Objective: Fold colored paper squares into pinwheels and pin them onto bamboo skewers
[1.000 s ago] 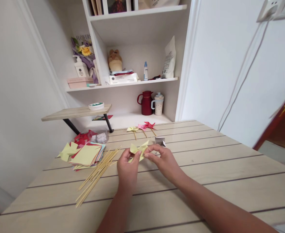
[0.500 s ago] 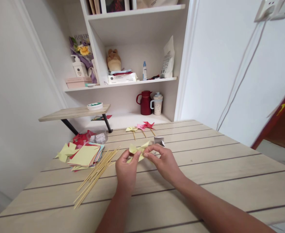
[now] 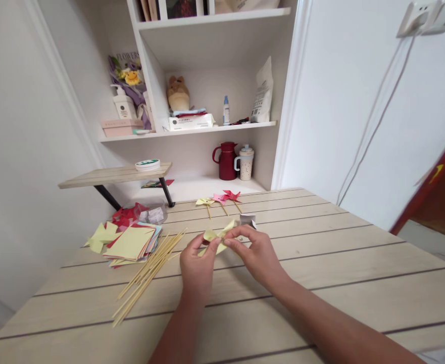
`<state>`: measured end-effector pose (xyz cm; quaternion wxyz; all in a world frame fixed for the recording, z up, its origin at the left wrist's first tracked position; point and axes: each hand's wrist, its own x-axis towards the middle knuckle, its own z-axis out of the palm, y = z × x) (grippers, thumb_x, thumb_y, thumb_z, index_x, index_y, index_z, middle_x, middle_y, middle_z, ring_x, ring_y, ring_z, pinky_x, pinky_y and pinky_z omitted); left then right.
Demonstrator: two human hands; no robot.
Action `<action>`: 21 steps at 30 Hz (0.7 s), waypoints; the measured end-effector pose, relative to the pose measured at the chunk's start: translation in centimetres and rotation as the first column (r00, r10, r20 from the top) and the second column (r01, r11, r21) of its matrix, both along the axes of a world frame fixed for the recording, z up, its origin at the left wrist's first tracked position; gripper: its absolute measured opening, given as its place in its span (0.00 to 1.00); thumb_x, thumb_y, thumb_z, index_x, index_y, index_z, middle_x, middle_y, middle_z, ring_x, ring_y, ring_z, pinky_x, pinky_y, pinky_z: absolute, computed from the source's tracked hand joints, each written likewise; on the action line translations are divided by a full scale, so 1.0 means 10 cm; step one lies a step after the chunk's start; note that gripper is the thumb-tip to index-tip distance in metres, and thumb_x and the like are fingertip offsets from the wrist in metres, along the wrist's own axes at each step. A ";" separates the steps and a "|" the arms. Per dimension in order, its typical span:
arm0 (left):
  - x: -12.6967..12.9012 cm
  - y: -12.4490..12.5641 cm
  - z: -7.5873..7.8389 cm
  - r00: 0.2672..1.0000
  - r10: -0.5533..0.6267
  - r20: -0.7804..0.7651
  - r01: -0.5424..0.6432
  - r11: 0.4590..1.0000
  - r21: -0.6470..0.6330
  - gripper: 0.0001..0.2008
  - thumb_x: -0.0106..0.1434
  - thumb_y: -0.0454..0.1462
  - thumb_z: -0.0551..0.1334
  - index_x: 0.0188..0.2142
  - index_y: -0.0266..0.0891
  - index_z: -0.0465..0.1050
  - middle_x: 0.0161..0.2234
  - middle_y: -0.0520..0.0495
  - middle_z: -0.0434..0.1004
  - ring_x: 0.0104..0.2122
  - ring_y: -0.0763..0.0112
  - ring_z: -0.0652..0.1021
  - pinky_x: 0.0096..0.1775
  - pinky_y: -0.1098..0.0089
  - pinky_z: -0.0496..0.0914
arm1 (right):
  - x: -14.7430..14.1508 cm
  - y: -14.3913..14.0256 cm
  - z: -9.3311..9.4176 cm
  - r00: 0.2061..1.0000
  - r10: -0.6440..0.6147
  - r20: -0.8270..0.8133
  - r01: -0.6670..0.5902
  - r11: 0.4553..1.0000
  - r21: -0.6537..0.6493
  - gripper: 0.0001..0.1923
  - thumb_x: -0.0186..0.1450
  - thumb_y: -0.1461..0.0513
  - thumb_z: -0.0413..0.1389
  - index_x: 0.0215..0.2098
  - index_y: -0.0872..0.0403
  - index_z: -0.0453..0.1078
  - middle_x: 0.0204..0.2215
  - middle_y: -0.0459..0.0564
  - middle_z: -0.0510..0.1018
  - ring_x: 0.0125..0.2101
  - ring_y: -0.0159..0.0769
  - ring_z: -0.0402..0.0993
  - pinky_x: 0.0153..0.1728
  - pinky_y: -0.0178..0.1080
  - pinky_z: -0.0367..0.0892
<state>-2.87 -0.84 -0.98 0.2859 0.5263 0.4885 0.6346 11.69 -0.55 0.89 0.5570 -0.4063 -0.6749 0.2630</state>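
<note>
Yellow paper pinwheel pinched between both hands, left hand and right hand, mid-worktop; skewers nearer left hand.

Red jug and mug stand on shelf.

Matt yellow paper pinwheel; pale wooden skewers; matt wood-grain table.

Sticks left of hands; paper stack behind sticks.
</note>
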 end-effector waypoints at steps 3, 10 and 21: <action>0.01 0.00 -0.01 1.000 0.002 0.020 -0.002 1.000 -0.005 0.09 0.57 0.42 0.67 0.33 0.38 0.80 0.30 0.48 0.80 0.33 0.65 0.76 0.39 0.68 0.68 | -0.02 -0.01 0.01 0.999 -0.010 -0.033 0.010 1.000 0.001 0.04 0.62 0.61 0.61 0.28 0.51 0.74 0.31 0.45 0.81 0.35 0.39 0.75 0.39 0.39 0.66; 0.05 -0.01 0.01 0.993 0.001 0.115 -0.003 1.000 0.015 0.08 0.56 0.41 0.68 0.32 0.38 0.80 0.30 0.49 0.81 0.33 0.67 0.77 0.39 0.70 0.69 | -0.04 -0.04 0.02 0.995 -0.044 -0.093 0.046 0.999 0.015 0.08 0.61 0.58 0.62 0.30 0.51 0.68 0.31 0.46 0.78 0.35 0.39 0.75 0.39 0.39 0.67; 0.04 -0.01 -0.04 0.989 0.044 0.140 -0.057 0.994 0.092 0.07 0.55 0.40 0.69 0.31 0.39 0.81 0.31 0.48 0.81 0.35 0.65 0.78 0.41 0.68 0.71 | -0.06 -0.04 0.00 0.967 0.038 -0.252 -0.063 0.994 -0.094 0.41 0.60 0.59 0.64 0.68 0.47 0.52 0.25 0.39 0.73 0.33 0.38 0.73 0.49 0.46 0.65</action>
